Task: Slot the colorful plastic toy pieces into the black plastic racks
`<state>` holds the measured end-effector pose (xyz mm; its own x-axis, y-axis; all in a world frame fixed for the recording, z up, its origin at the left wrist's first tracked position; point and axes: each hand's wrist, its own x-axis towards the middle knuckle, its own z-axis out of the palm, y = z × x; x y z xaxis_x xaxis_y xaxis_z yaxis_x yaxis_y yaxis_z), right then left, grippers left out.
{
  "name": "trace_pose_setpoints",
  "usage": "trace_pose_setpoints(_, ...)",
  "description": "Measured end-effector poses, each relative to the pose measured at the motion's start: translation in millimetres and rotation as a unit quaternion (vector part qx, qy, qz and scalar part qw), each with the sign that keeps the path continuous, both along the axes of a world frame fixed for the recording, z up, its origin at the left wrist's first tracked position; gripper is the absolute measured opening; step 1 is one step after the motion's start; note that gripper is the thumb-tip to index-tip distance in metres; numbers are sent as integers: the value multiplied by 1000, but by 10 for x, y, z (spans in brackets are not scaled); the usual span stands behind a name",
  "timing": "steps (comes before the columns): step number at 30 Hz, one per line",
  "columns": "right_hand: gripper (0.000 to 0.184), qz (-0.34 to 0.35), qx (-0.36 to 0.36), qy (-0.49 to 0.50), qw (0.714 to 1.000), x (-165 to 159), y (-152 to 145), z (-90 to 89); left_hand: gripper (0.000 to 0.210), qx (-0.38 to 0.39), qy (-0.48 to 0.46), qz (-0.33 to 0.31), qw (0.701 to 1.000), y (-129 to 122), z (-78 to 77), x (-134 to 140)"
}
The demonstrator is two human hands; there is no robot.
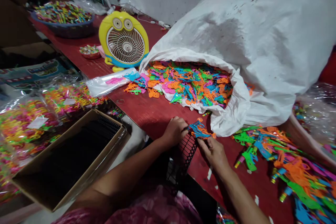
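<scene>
My left hand (175,131) has its fingers curled at the upper left edge of a black plastic grid (187,149), which slopes over the table's front edge above my lap. Blue and orange plastic toy guns (198,129) are bunched at the grid's top, between my two hands. My right hand (214,152) closes its thumb and fingers on the right side of this bunch; its fingertips are partly hidden. Just beyond, a large white sack (231,119) lies on its side, its mouth full of loose toy guns (189,83) in orange, blue, green and pink.
More toy guns (294,171) are heaped at right on the red table (147,112). A yellow fan (127,40) stands beside a clear plastic bag (105,85). At lower left are an open carton (55,203) with black contents and bagged colourful pieces (23,119). A filled basin (65,29) sits behind.
</scene>
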<state>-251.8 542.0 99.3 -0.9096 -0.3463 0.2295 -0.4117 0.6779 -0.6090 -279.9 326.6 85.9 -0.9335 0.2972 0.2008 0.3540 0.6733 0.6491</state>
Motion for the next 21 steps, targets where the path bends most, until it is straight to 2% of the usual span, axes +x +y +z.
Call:
trace_pose_setpoints(5, 24, -28, 13, 0, 1000, 57, -132, -32, 17, -10, -2, 11, 1000, -2, 30, 27)
trace_pose_setpoints(9, 22, -54, -4, 6, 999, 219, -143, 48, 15, -23, 14, 31, 999, -29, 33, 65)
trace_pose_setpoints(12, 31, -105, -31, 19, 994, 418, 111, 161, 16, -31, 17, 49, 998, -71, 16, 84)
trace_pose_setpoints(15, 31, -221, -21, 55, 974, 607, 566, 261, 18, -43, 16, 68, 997, -116, 6, 132)
trace_pose_setpoints(18, 42, -338, 68, 35, 938, 685, 965, 314, 25, -65, 18, 99, 993, -114, 4, 227)
trace_pose_setpoints(21, 47, -383, 225, 0, 896, 634, 1069, 334, 31, -82, 28, 105, 991, -39, 11, 362)
